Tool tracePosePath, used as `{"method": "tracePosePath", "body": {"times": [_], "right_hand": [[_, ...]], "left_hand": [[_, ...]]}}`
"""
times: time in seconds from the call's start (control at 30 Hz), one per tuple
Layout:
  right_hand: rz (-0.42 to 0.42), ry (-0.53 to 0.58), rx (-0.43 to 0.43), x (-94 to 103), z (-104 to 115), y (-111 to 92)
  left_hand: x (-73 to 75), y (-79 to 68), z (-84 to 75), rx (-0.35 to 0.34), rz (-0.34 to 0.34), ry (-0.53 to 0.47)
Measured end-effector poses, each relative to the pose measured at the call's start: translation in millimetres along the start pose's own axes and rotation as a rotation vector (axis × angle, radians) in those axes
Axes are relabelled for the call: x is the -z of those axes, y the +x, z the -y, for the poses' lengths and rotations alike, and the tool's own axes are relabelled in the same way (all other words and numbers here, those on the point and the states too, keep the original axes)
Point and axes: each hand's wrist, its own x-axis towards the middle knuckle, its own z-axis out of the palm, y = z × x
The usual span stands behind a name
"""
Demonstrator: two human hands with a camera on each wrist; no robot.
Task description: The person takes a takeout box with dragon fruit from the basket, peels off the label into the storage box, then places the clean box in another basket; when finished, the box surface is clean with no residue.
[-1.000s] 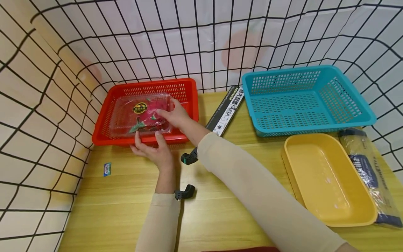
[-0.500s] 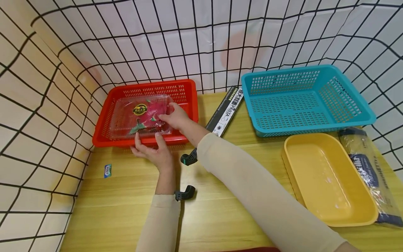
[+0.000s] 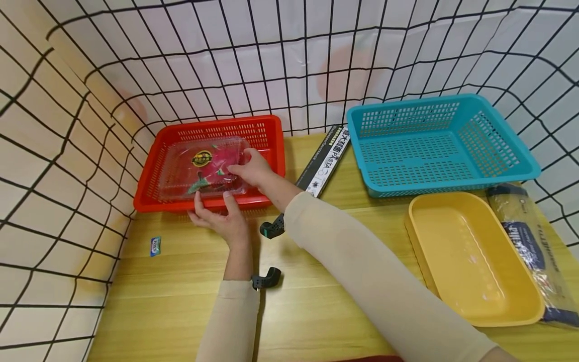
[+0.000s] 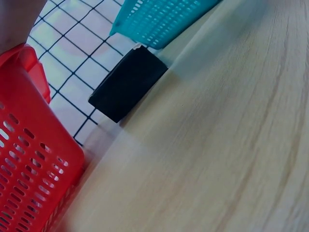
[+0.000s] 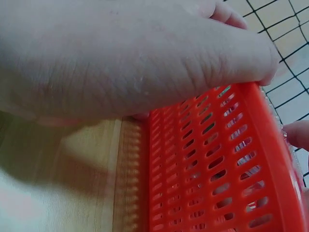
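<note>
A clear plastic fruit box (image 3: 181, 163) with a round black and gold label lies in the red basket (image 3: 268, 131); pink dragon fruit with green tips shows inside. My right hand (image 3: 253, 168) pinches the box's right side, thumb on the lid and fingers over the edge. My left hand (image 3: 223, 223) is at the basket's front rim, thumb and a fingertip on top, other fingers below. In the right wrist view, the left thumb (image 5: 231, 55) lies across the red basket's rim. The left wrist view shows the basket's slotted side (image 4: 29, 164) and mostly table.
A black and white pasta box (image 3: 323, 161) leans between the red basket and the teal basket (image 3: 407, 188). The yellow tub (image 3: 470, 261) and a spaghetti bag (image 3: 529, 246) lie at right. A small blue packet (image 3: 156, 246) lies at left. Black wire mesh (image 3: 307, 65) borders the table.
My right thumb has shifted slightly toward me on the lid since the earliest frame. Otherwise both hands, the basket and the fruit box stay almost still.
</note>
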Motion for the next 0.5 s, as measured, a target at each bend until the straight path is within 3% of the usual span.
{"method": "tracePosePath", "body": {"times": [0.5], "right_hand": [[-0.082, 0.111, 0.045, -3.0, 5.2, -10.2]], "left_hand": [[-0.1, -0.4, -0.3, -0.001, 0.005, 0.025]]}}
